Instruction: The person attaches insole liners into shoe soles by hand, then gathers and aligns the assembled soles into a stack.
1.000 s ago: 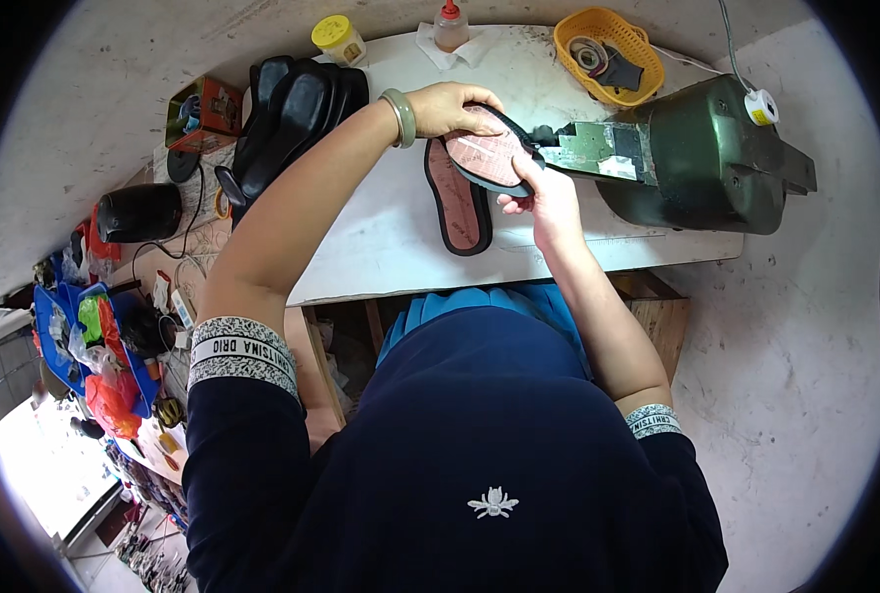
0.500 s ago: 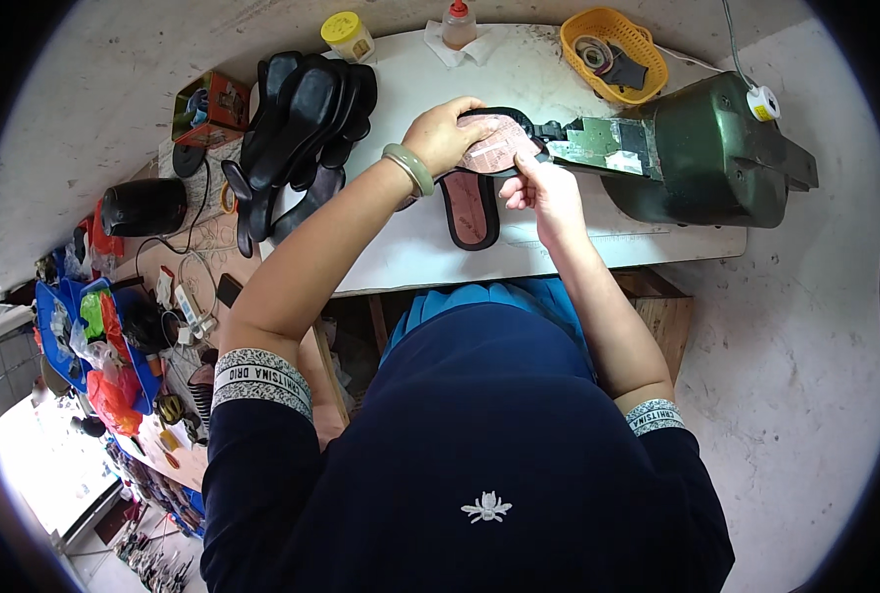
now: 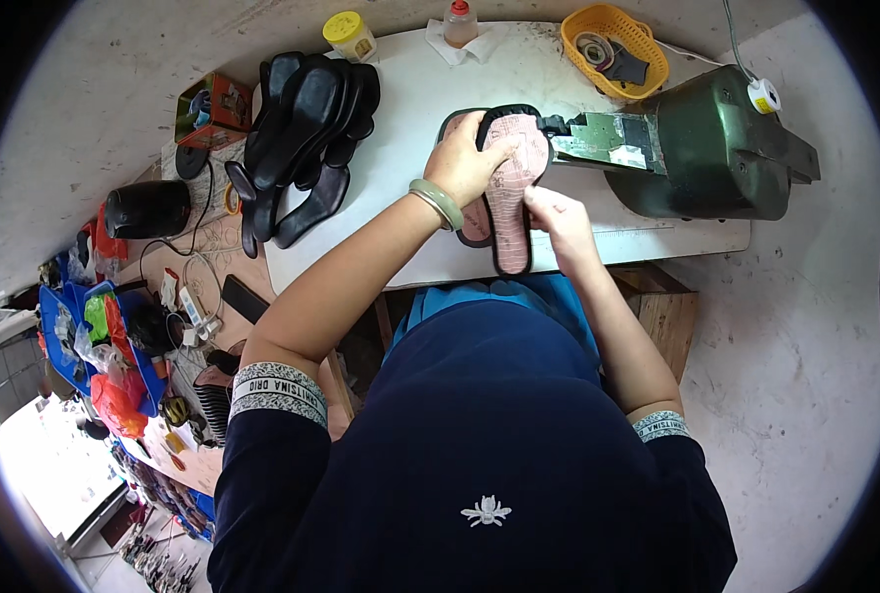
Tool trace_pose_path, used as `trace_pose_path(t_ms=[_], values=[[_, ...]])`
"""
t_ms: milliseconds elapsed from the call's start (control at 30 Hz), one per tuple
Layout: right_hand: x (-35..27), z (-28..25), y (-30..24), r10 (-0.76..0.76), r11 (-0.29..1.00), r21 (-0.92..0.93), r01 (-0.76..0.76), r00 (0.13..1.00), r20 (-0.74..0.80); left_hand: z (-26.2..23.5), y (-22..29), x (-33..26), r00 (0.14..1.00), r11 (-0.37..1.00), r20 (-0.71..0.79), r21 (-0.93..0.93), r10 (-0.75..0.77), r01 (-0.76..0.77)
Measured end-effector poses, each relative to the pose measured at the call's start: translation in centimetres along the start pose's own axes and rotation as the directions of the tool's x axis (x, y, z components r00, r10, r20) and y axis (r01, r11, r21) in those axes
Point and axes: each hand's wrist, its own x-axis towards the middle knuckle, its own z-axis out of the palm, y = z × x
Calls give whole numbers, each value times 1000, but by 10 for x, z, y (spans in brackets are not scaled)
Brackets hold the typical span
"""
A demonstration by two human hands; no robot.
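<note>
A shoe insole (image 3: 509, 217) with a pink, printed face and a black edge lies lengthwise before me. Its wide end touches the tip of the narrow arm (image 3: 603, 136) of a dark green machine (image 3: 722, 148). My left hand (image 3: 460, 163) grips the insole's wide part, thumb on the pink face, other fingers partly hidden. Along the right edge, the closed fingers of my right hand (image 3: 562, 225) pinch the black border. Partly beneath it, to the left, a second pink and black insole (image 3: 474, 223) rests on the white table (image 3: 400, 247).
Black padded soles (image 3: 307, 114) are piled on the table's left. Along the far side stand a yellow-lidded jar (image 3: 349, 37), a red-capped bottle (image 3: 460, 25) and a yellow basket (image 3: 613, 49) holding tape rolls. A cluttered side table with a phone (image 3: 245, 297) and blue bins is at left.
The held insole has swung round so its narrow end points toward me, now overlapping the second insole. My right hand has slid nearer along its edge; my left hand has shifted slightly nearer.
</note>
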Motion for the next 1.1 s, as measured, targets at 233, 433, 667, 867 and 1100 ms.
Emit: trace_pose_path(t_ms=[233, 433, 667, 867, 1100], values=[[-16, -2, 2, 65, 985, 154, -77, 994, 84, 1, -3, 24, 989, 986, -131, 158, 75, -53], [-11, -20, -8, 65, 975, 210, -76, 996, 61, 12, -2, 41, 980, 997, -194, 52, -48, 59], [-7, -30, -27, 35, 987, 157, -26, 998, -55, 11, -4, 65, 961, 942, -13, -203, -275, 267], [3, -13, -37, -8, 993, 117, 31, 981, -193, 7, -12, 78, 922, 801, 122, -462, -369, 381], [12, 47, -21, -8, 981, 194, 20, 998, -62, -28, -24, 44, 963, 101, 271, -958, 16, 268]])
